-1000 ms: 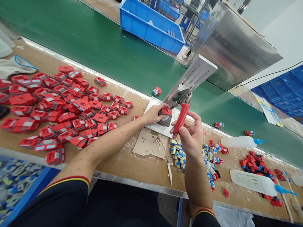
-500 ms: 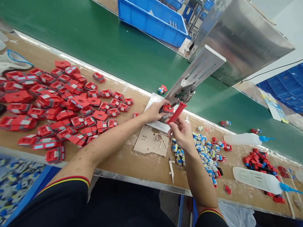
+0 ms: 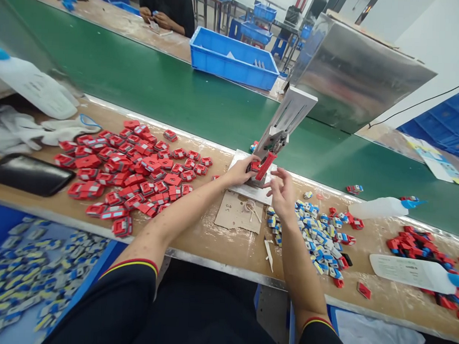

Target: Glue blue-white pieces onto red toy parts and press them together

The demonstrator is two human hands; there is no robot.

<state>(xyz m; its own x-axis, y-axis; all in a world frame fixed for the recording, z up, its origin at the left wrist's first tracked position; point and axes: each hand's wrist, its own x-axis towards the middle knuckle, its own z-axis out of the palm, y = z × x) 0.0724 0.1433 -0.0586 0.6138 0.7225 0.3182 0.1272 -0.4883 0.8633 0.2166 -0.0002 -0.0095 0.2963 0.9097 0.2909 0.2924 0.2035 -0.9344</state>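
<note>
Right hand (image 3: 283, 198) loosely spread and empty, the left hand (image 3: 240, 173) pinches a red piece (image 3: 255, 165) beside the red handle (image 3: 266, 166) at the lever press's (image 3: 293, 111) foot, apparently a pressing step whose next move would call for steady alignment.

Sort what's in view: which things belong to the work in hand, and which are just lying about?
Apparently in use:
metal press with red handle, beside the right hand
red piece at the left hand
red pile, probably

Apparently lying about:
white gloves
black object
white bottles
</note>
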